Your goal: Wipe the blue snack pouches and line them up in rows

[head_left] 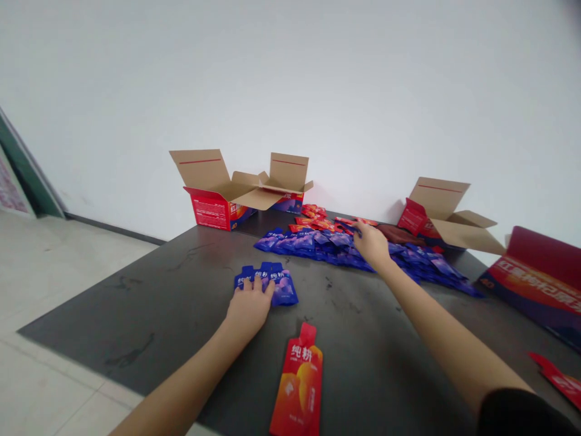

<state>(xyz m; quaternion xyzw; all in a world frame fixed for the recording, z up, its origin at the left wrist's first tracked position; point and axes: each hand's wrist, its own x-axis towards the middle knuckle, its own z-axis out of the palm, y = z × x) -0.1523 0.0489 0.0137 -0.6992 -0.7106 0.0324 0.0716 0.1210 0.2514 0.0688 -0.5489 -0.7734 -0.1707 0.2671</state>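
Under the spread fingers of my left hand (250, 301) lie a few overlapping blue sachets (282, 284), flat on the dark table. My right hand (371, 243) reaches over the long heap of blue sachets (327, 245) farther back. Its thumb and fingers come together at a blue packet by the far side of the heap; the grip itself is partly hidden. Close to me, an orange-red sachet (299, 381) with a tab at its top lies face up. Behind the blue heap are several red sachets (313, 212).
Open cartons stand along the back: a red one (211, 209) at left, another (290, 200) behind it, and a third (413, 218) at right. A large red-and-purple box (535, 278) sits at the right edge, with a red sachet (563, 378) in front. A white wall rises behind the table (149, 303).
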